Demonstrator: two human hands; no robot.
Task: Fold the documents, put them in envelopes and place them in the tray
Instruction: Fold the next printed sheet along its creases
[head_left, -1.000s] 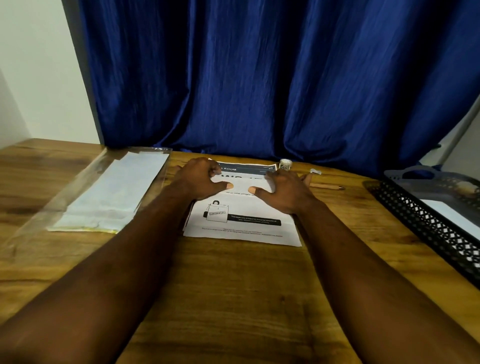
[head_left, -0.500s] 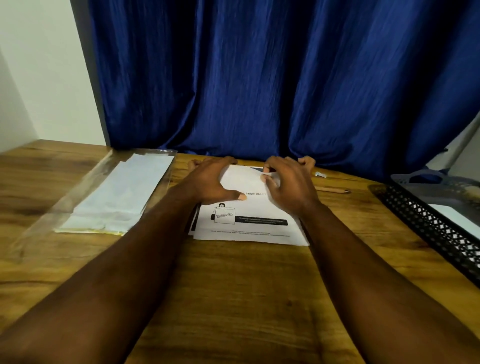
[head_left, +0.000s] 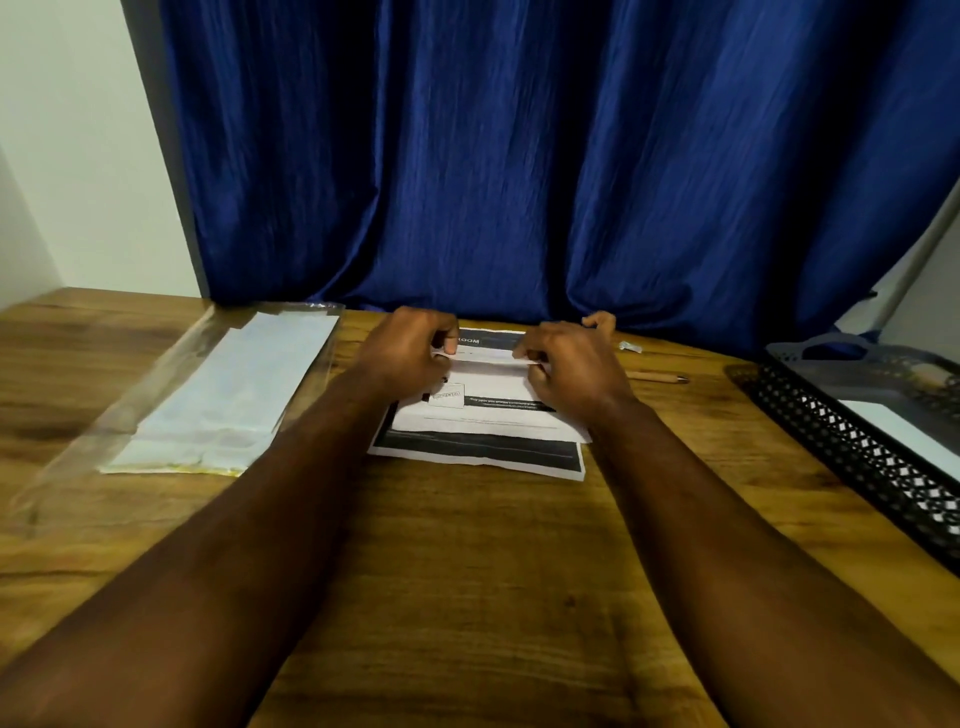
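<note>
At frame centre our left hand (head_left: 410, 349) and right hand (head_left: 569, 366) each pinch the white printed paper document's (head_left: 493, 387) far edge, mid-fold we judge; next, bring it down squarely and crease.

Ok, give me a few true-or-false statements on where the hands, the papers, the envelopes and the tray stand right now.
1. The left hand and the right hand both pinch the far edge of the top document. True.
2. The top document lies straight on the table. False: a second document lies under it.
3. The envelopes lie left of the documents, in a clear wrapper. True.
4. The black mesh tray stands at the left. False: it is at the right.
5. The right hand holds the pencil. False: it lies on the table, right of that hand.
</note>
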